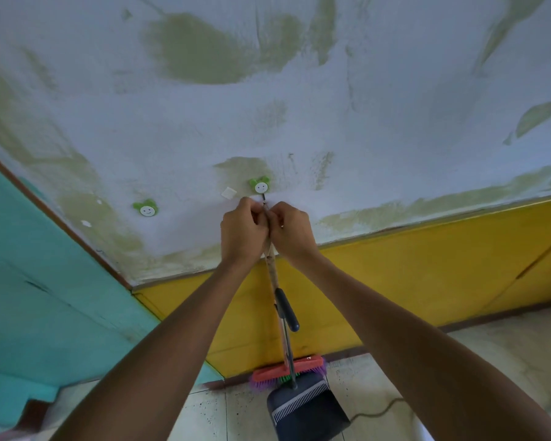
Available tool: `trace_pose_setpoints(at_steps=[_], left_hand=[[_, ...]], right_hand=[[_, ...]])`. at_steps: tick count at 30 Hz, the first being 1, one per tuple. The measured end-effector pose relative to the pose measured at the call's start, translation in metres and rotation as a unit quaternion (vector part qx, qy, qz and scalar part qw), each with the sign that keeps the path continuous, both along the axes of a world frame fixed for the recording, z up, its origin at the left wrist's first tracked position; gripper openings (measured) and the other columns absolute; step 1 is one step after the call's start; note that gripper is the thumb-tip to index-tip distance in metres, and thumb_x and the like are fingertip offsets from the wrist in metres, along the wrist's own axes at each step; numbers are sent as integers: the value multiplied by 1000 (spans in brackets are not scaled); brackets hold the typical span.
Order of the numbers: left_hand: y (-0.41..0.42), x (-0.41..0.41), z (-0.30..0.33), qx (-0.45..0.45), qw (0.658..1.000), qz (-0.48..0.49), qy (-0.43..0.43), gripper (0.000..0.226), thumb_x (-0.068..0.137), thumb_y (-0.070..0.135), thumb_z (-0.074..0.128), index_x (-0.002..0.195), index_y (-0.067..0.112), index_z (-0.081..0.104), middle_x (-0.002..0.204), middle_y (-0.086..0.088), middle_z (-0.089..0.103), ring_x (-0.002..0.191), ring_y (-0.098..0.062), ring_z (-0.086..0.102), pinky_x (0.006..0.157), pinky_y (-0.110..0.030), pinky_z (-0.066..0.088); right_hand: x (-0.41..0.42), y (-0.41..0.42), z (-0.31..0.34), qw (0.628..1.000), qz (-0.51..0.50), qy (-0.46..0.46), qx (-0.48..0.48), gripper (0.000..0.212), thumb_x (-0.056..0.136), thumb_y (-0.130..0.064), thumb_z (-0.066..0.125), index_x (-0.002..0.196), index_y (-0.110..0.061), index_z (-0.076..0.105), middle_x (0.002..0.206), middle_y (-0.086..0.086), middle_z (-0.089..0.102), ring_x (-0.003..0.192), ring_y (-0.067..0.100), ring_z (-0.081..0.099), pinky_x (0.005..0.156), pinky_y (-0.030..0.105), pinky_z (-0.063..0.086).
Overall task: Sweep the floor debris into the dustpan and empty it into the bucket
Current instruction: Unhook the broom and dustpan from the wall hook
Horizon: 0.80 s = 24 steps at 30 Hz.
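A broom with a red head and purple-green bristles [288, 371] stands against the wall, its wooden stick [273, 272] rising to a green smiley wall hook [261, 186]. My left hand [243, 230] and my right hand [291, 230] are raised together at the top of the stick, fingers curled and pinching its loop just under the hook. A dark blue dustpan [307, 409] with a comb edge stands on the floor in front of the broom head, its long handle with a dark grip [287, 309] leaning beside the stick. No bucket is in view.
A second green smiley hook [147, 209] is on the white, patchy wall to the left. Below is a yellow wall band [411, 281], with a teal wall [29, 297] at left. The speckled tile floor [210, 412] carries a thin cable [379, 410] at right.
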<state>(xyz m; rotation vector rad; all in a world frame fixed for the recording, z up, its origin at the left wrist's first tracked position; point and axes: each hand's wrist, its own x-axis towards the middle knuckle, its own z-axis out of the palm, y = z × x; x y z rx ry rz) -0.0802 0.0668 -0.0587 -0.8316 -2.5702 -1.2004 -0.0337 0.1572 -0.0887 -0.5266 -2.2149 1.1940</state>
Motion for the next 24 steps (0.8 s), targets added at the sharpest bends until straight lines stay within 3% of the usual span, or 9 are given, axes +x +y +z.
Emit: trace_pose_setpoints(at_steps=[3, 5, 8, 11, 15, 19, 21, 24], left_hand=[[-1, 2, 7, 27, 998, -10, -58, 8, 90, 13, 63, 94, 8, 68, 81, 3, 66, 77, -15, 65, 68, -25, 51], [-1, 4, 16, 33, 997, -6, -67, 11, 89, 6, 60, 94, 8, 70, 85, -1, 70, 77, -14, 63, 69, -24, 50], [-2, 10, 33, 52, 997, -19, -57, 21, 89, 6, 56, 93, 9, 76, 84, -5, 75, 75, -17, 66, 68, -33, 56], [-6, 18, 57, 62, 998, -23, -23, 23, 90, 12, 54, 84, 9, 75, 76, -4, 73, 72, -21, 67, 65, -39, 57], [-18, 29, 85, 40, 999, -24, 19, 14, 85, 14, 54, 84, 10, 68, 74, 0, 68, 68, -16, 61, 58, -29, 48], [-29, 43, 97, -48, 994, -78, -59, 22, 81, 21, 56, 98, 13, 66, 92, 2, 68, 84, -16, 62, 61, -20, 43], [-31, 55, 97, -98, 986, -110, -82, 19, 86, 24, 56, 96, 11, 66, 90, 3, 68, 86, -18, 63, 62, -19, 44], [-30, 74, 101, -72, 988, -108, -78, 15, 95, 24, 54, 93, 11, 60, 82, 4, 64, 79, -17, 62, 62, -23, 48]], right_hand=[[6, -5, 15, 1000, -2, 21, 6, 23, 95, -7, 44, 76, 0, 53, 67, 10, 56, 59, 23, 50, 52, 35, 37], [9, -8, 30, 999, 4, 36, 28, 20, 94, -5, 43, 76, -2, 52, 68, 7, 55, 60, 20, 50, 52, 31, 36], [13, -10, 57, 998, -2, 60, 9, 20, 96, -6, 44, 77, -3, 52, 65, 1, 51, 57, 13, 45, 50, 25, 35], [21, -12, 85, 997, 7, 79, 21, 17, 93, -2, 44, 81, 2, 55, 67, 4, 54, 60, 15, 48, 55, 33, 42], [37, -21, 124, 995, 15, 92, 24, 16, 91, -2, 45, 84, 3, 59, 71, 4, 58, 65, 17, 54, 59, 36, 48], [51, -28, 153, 993, -15, 106, 39, 17, 89, -1, 43, 80, 1, 58, 75, 9, 62, 67, 19, 57, 59, 33, 49], [57, -34, 167, 991, -19, 119, 54, 19, 91, -2, 42, 80, -2, 58, 78, 9, 64, 71, 22, 61, 62, 34, 52], [73, -45, 188, 987, -15, 144, 63, 18, 89, -1, 42, 80, 1, 58, 79, 12, 65, 71, 23, 61, 65, 37, 53]])
